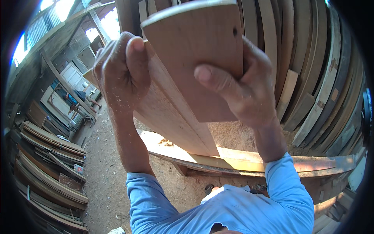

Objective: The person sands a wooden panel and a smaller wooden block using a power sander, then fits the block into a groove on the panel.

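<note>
In my right hand [249, 87] is a wide reddish-brown wooden board [187, 54]. The thumb lies across its face and the fingers go round behind its right edge. This board has a pale, slightly curved top end and a small dark hole near the upper right. Behind it, a longer, lighter plank [175, 113] slants down to the workbench [241, 159]. My left hand [122, 72] is closed at the plank's upper left edge, thumb up and fingers curled. Its fingertips are hidden, and the grip appears to be on that plank.
Many long boards [307, 58] lean upright at the back right. Stacks of planks [50, 167] lie at the left. Sawdust covers the floor [105, 171]. Another person [80, 97] is far off at the left, near pale door panels [72, 78]. Shavings [166, 143] lie on the workbench.
</note>
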Demonstrator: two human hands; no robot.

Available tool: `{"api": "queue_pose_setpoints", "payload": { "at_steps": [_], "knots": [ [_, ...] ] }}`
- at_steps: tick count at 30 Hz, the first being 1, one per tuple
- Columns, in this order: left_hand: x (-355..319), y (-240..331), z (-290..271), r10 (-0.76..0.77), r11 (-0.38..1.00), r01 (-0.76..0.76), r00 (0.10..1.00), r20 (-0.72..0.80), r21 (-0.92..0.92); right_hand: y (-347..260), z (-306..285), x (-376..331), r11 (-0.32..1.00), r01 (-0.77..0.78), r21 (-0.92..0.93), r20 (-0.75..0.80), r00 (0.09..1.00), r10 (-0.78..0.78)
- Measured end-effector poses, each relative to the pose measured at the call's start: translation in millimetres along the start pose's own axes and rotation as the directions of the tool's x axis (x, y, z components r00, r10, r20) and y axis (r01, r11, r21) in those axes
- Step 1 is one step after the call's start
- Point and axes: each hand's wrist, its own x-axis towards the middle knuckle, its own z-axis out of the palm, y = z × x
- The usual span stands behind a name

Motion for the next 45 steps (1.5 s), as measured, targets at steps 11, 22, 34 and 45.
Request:
{"api": "queue_pose_setpoints", "payload": {
  "at_steps": [11,22,34,45],
  "knots": [
    [-18,-45,-19,-0.276,0.960,0.278,0.955,-0.111,0.005,67,38,-92,0.964,-0.263,0.030,0.138,0.957,0.256],
    [-30,-125,-50,-0.559,0.763,0.615,0.783,-0.273,0.201,187,66,-234,0.895,-0.444,-0.049,0.164,0.880,0.446],
    [-61,-241,-84,-0.494,0.700,0.555,0.831,-0.257,0.449,234,60,-280,0.827,-0.533,-0.177,0.258,0.786,0.562],
    [-118,-419,-171,-0.351,0.464,0.058,0.928,0.124,0.884,339,4,-433,-0.126,-0.755,0.643,0.224,0.028,0.974]
  ]
}}
